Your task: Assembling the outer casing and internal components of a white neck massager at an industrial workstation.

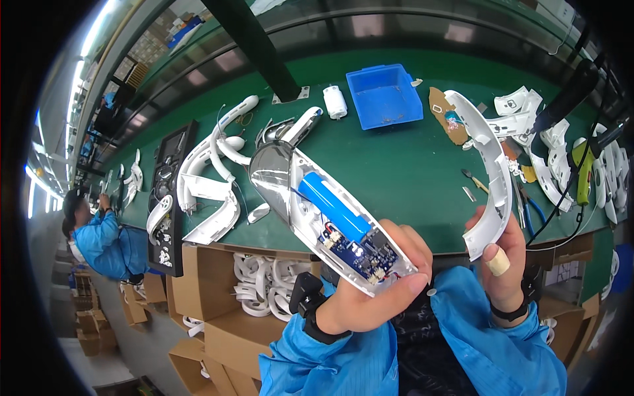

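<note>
My left hand (380,300) is closed around the lower end of an opened white device that looks like a handheld vacuum cleaner (305,231). Inside its housing lie a blue cylindrical battery (335,206) and a blue circuit board (360,256) with small connectors. A smoky see-through cup (272,177) forms its far end. Off to the right, my right hand (507,274) grips the lower end of a long curved white plastic shell (495,175), held upright and apart from the device. A tan wrap (498,262) covers a fingertip of that hand.
On the green bench stand a blue bin (385,124) and a white cylinder (335,102). White curved parts (214,208) and a black tray (178,254) lie left; pliers (533,210) and a green power screwdriver (584,171) right. Cardboard boxes (231,346) stand below; a co-worker (112,241) sits far left.
</note>
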A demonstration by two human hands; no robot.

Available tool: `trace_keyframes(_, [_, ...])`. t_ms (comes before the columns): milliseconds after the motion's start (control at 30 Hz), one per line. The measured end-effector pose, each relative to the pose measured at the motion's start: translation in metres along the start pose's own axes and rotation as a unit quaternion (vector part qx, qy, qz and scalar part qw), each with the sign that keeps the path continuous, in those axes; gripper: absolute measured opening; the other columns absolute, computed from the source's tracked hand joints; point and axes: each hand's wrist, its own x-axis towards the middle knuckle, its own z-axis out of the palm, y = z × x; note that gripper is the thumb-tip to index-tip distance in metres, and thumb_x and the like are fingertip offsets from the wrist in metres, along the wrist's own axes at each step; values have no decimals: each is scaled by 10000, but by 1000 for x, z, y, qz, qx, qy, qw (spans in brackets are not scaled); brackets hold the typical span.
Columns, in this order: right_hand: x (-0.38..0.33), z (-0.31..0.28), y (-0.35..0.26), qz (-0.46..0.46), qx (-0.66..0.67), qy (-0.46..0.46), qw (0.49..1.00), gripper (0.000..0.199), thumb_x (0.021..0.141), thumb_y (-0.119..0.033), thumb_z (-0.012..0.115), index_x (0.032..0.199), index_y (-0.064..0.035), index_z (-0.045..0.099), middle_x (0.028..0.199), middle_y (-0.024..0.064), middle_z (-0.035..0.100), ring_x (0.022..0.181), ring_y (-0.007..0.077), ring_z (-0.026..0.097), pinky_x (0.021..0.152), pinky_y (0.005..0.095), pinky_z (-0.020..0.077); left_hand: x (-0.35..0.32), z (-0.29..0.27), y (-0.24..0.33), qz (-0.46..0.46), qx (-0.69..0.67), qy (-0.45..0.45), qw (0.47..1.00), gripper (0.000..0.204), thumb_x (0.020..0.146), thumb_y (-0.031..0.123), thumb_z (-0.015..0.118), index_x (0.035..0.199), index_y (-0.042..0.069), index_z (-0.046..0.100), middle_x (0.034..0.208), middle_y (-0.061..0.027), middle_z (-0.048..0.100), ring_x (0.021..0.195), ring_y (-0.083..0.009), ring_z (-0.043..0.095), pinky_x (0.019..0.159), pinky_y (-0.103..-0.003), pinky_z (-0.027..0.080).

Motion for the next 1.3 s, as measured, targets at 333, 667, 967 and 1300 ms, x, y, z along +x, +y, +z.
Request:
trace_keyframes(333, [1,17,-6,-10,31,-59,998,528,879,-253,775,1254,1,502,1166,102,605,978,135,582,856,308,498,4,-7,-2,-6,5,37,999,248,886,5,669,1093,33,536,978,-127,618,840,-141,576,753,-284,471])
trace_keyframes(667, [13,11,-19,59,154,-62,984,784,865,-495,728,1346,78,495,1078,150,672,864,172,657,704,284,535,21,-4,-5,-22,-41,62,997,672,858,447,749,1338,77,458,1024,-196,604,991,-330,615,898,-454,497])
trace_keyframes(967, [26,18,-4,151,422,-186,874,685,964,-465,578,1384,63,467,1094,176,642,962,244,622,790,354,495,10,-13,8,30,-59,97,993,842,822,584,755,1344,14,419,1108,-186,622,1073,-367,661,963,-518,549])
trace_keyframes(1300, [28,20,-6,145,423,-220,867,662,978,-449,587,1398,48,462,1128,160,644,983,215,607,803,343,487,16,-13,1,41,-71,81,993,892,781,659,739,1342,38,429,1095,-185,613,1072,-368,661,962,-508,551])
